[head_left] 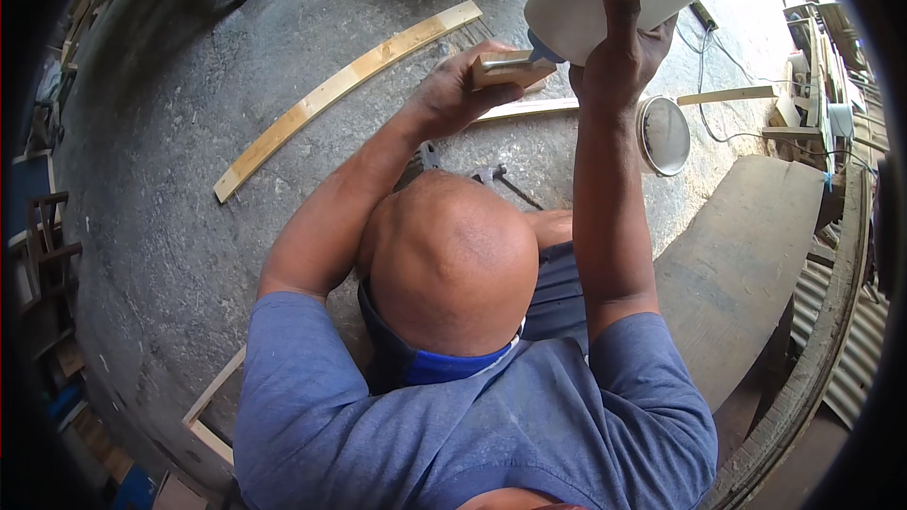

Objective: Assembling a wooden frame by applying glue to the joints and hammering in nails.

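My left hand (452, 94) is closed around a short piece of wood (501, 74) above the floor, beyond my bent knee. A shiny whitish line runs along the wood's upturned face. Wrapped round a large white glue bottle (595, 5) is my right hand (624, 61), its thumb pressed on the bottle's side. The bottle tilts down to the left. Its blue nozzle (543, 50) points at the right end of the wood; whether the tip touches it I cannot tell.
A long wooden strip (350, 83) lies on the concrete floor at left, and a hammer (489, 174) lies past my knee. On the right are a round dish (664, 136), a wide plank (742, 236) and a dark cable. A wooden frame (210, 423) rests at lower left.
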Motion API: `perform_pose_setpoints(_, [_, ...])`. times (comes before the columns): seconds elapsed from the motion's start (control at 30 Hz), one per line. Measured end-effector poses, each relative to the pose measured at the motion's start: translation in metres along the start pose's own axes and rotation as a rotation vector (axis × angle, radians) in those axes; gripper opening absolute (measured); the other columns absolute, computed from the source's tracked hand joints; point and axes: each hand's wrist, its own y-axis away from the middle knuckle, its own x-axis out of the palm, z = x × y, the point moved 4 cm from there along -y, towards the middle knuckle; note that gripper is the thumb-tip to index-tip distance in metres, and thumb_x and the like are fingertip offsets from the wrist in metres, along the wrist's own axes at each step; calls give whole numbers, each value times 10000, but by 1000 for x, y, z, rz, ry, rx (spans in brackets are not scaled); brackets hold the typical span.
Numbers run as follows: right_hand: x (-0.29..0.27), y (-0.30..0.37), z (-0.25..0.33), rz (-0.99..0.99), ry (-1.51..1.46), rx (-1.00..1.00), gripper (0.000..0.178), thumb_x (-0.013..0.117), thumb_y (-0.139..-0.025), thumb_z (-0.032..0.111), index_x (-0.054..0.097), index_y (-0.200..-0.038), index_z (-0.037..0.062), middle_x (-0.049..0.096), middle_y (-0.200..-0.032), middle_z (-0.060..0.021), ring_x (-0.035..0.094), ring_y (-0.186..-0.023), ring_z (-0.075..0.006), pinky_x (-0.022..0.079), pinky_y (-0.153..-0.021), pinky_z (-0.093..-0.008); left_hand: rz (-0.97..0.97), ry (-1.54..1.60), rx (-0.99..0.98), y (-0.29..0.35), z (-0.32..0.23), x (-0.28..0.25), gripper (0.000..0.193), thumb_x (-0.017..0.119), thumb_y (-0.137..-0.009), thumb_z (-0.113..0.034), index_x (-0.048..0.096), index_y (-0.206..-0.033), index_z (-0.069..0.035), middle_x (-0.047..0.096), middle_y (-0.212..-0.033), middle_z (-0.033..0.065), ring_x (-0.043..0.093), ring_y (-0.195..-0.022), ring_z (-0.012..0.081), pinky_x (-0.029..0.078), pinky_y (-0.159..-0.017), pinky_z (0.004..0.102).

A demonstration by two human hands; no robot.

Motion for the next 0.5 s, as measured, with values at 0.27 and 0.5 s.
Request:
perform_pose_setpoints(0.27, [-20, -4, -1, -23, 31, -11, 510, 750, -860, 244, 472, -1222, 17, 607, -1053, -89, 634, -931, -182, 545, -764, -306, -1, -21, 26, -1, 2, 0, 393, 745, -866, -191, 570, -1204, -94, 652, -1095, 55, 602, -1008, 129, 506, -877, 299])
perform_pose_setpoints(0.5, [-24, -1, 15, 41, 479, -185, 698, 835, -769, 239, 435, -1296, 15, 578, -1119, -95, 569, -1060, -216, 463, -927, -361, -1, -5, -13, -1, 4, -2, 412, 751, -855, -191, 564, -1211, -100, 652, -1111, 66, 609, -1026, 157, 504, -890, 313])
